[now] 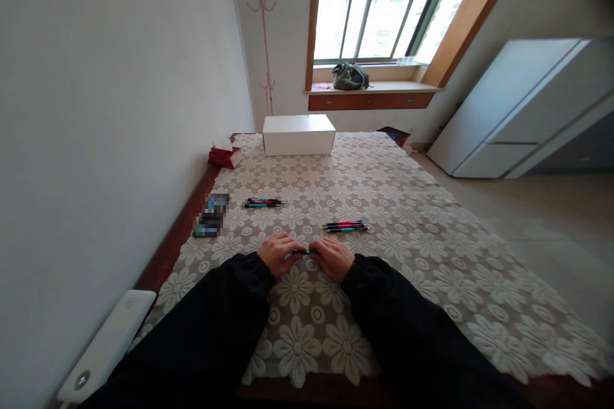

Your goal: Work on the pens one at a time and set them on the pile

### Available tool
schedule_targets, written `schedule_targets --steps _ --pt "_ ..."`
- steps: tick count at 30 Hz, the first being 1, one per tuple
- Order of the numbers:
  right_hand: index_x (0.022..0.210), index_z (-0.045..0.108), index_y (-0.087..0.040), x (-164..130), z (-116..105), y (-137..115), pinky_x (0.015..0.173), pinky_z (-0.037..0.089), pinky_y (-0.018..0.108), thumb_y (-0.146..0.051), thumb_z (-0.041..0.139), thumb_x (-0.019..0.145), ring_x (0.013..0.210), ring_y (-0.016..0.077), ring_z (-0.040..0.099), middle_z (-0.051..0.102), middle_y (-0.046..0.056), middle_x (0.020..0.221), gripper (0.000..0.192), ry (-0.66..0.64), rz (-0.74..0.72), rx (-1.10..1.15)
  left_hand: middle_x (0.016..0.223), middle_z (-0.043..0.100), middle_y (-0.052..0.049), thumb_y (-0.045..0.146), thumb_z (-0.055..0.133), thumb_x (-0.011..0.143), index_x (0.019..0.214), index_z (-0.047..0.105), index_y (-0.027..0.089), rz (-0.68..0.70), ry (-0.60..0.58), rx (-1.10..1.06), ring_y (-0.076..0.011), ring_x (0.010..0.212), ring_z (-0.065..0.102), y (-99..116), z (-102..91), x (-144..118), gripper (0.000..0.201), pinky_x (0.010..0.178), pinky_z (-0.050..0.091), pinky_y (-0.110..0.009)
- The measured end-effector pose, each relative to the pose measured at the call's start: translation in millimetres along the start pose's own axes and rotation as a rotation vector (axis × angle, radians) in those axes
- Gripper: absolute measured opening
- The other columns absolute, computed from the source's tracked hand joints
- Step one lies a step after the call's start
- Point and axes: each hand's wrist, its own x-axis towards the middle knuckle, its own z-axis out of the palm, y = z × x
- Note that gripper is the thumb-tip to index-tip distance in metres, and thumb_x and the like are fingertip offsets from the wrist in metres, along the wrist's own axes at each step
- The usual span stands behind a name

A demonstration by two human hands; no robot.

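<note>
- Black sleeves fill the bottom of my view, running up from the near table edge to both hands, which meet over the lace cloth.
- I see the left hand (pixel 279 252) curled closed, fingers folded down around one end of a slim blue and black pen (pixel 301 252).
- I see the right hand (pixel 334 257) curled the same way, closed on the other end of that pen; only a short stretch of the barrel shows between the two hands.
- That pen lies level, just above the cream floral lace tablecloth (pixel 412 230), at the middle of the near half of the table.
- Just beyond the right hand sits a small bundle of pink, black and teal pens (pixel 346 226), lying flat and side by side.
- Further left and further back is a second bundle of similar coloured pens (pixel 263 202), well apart from the first.
- Left of those, near the cloth's edge, lies a flat dark object that is blurred out (pixel 211 215); I cannot tell what it is.
- At the far end stands a long white rectangular box (pixel 298 134), with a red tissue box (pixel 224 156) beside its left corner.
- Beyond the table, a grey-green bag (pixel 350 76) rests on the wooden window sill.
</note>
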Motion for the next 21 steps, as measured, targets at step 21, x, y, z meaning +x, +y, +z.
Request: schedule_targets --steps 21 --pt "0.108 0.061 -0.023 -0.8 -4.4 -13.1 0.068 0.045 0.025 -0.033 0.049 0.099 0.082 0.017 0.068 0.07 0.004 0.094 0.018 -0.035 0.15 -0.021 0.093 0.075 -0.003 0.036 0.058 0.095 0.098 0.072 0.023 -0.043 0.046 -0.075 -0.0168 0.086 0.065 7.6 -4.8 1.9 0.02 0.085 0.052 -0.032"
